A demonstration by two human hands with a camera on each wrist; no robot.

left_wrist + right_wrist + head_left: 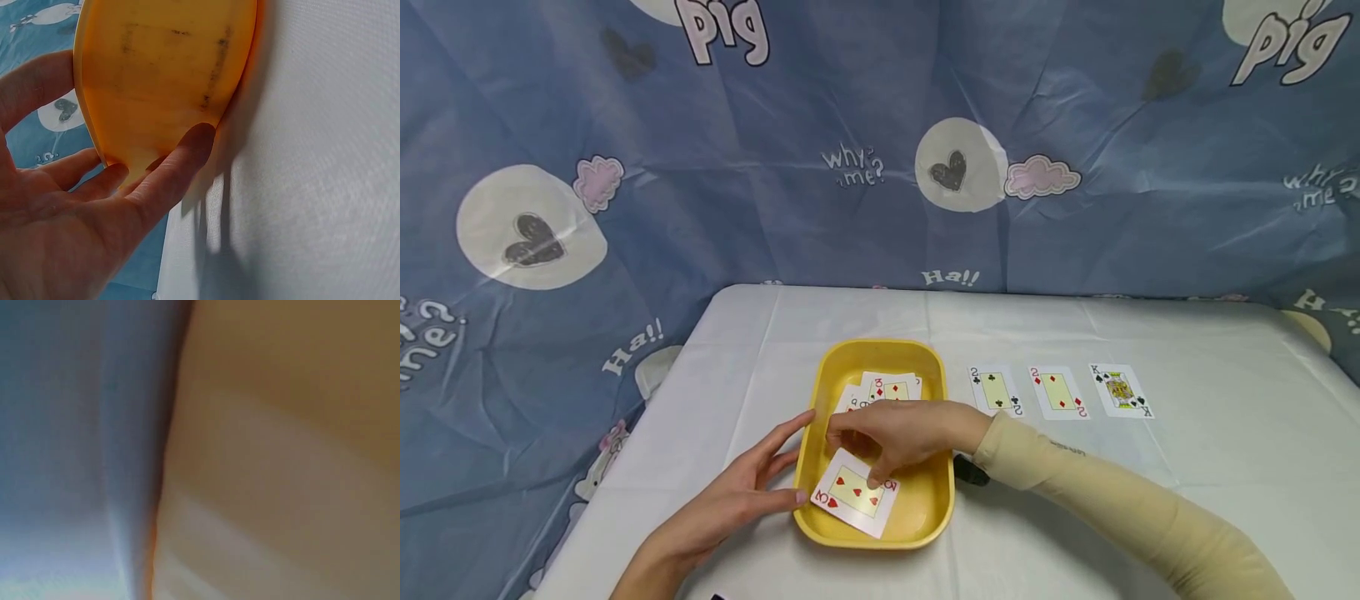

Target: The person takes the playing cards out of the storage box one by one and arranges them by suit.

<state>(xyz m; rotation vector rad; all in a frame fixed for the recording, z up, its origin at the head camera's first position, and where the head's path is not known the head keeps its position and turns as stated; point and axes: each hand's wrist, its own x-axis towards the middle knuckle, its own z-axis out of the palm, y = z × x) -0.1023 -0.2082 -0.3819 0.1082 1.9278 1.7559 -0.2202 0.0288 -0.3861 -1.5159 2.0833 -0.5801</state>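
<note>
Left hand (741, 492): fingers relaxed, touching the tray (925, 508). Just right of it, over the tray's near end, the heart card (847, 492) appears pinched by the right hand (902, 435); weak thumb pressure (likeliest fault) could drop it.

The head view is bright and mostly sharp, a soft shadow lying below the sleeve (1120, 510) on the worktop (737, 358). Dimmer at left wrist, the hand (81, 215) casts streaky shadows beside the glowing tray (162, 69). Right wrist: heavily blurred.
</note>
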